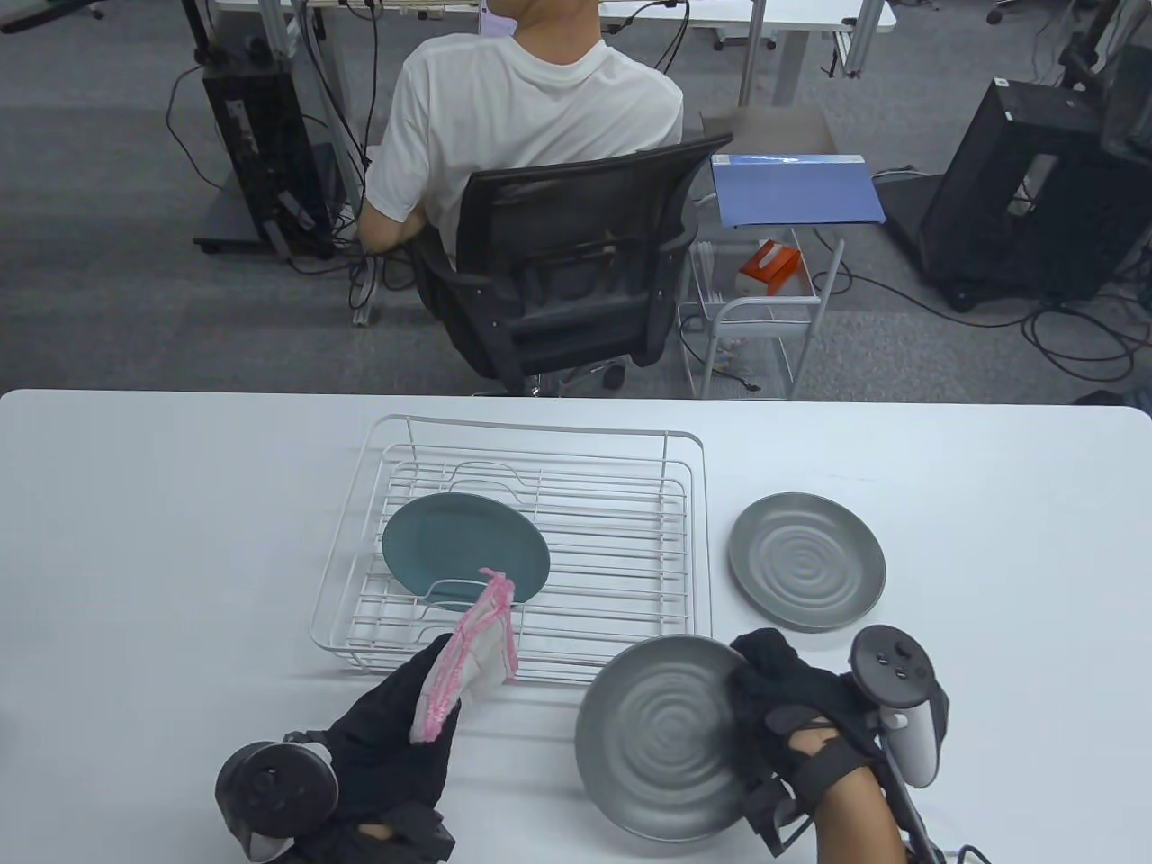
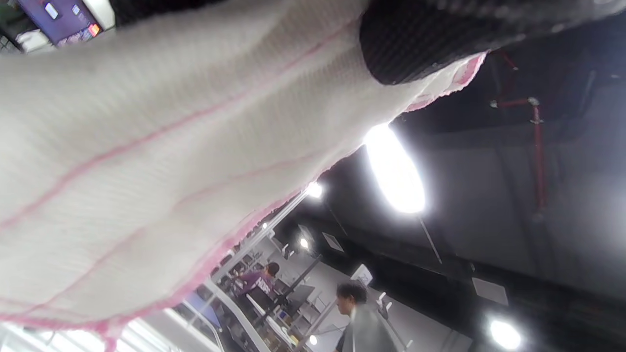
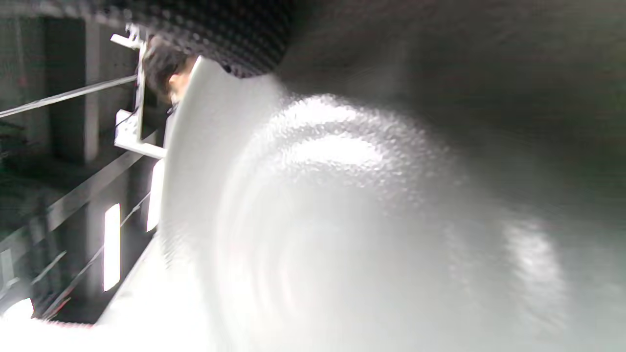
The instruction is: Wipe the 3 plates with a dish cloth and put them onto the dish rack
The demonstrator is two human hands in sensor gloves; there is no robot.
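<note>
right hand (image 1: 801,720) fingers curled over near grey plate's (image 1: 661,747) right rim, just right-front of dish rack (image 1: 513,549), left hand (image 1: 396,747) pinching dish cloth (image 1: 468,661) at rack's front edge, teal plate (image 1: 463,558) in rack, second grey plate (image 1: 805,560) right of rack

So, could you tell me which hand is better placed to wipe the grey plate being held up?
The left hand: it already grips the dish cloth beside the plate, while the right hand holds that plate's rim.

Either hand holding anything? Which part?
The left hand grips the dish cloth by its lower end. The right hand holds the near grey plate by its right rim.
</note>
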